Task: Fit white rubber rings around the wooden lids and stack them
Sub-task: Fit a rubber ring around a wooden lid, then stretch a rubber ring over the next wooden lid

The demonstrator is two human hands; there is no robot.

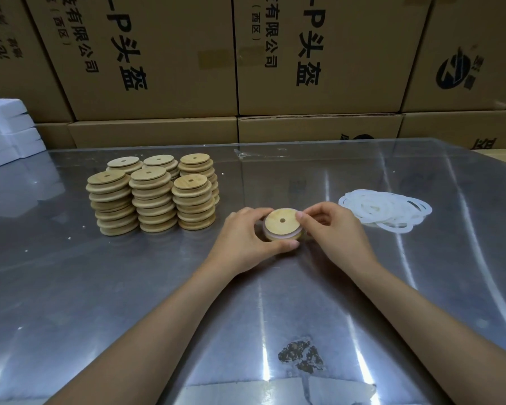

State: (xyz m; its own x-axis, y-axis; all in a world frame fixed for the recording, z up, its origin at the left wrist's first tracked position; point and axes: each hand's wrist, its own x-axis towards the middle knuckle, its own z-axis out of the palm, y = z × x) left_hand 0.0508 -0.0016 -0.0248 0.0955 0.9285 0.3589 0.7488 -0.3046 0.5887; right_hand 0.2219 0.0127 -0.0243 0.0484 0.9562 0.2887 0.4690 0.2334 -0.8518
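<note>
both hands hold one wooden lid (281, 222) near the middle of the worktop (158, 287). the left hand (247, 239) curls round its left side, thumb under the near edge, fingers over the far edge. the right hand (330, 229) pinches the lid's right edge between thumb and forefinger, on a white rubber ring (270, 237) that shows round the lid's left and near sides. left of the hands, toward the far left corner, stand six stacks of wooden lids (152, 194). right of the hands lies a loose pile of white rings (387, 210). cardboard boxes (304, 68) line the far edge.
</note>
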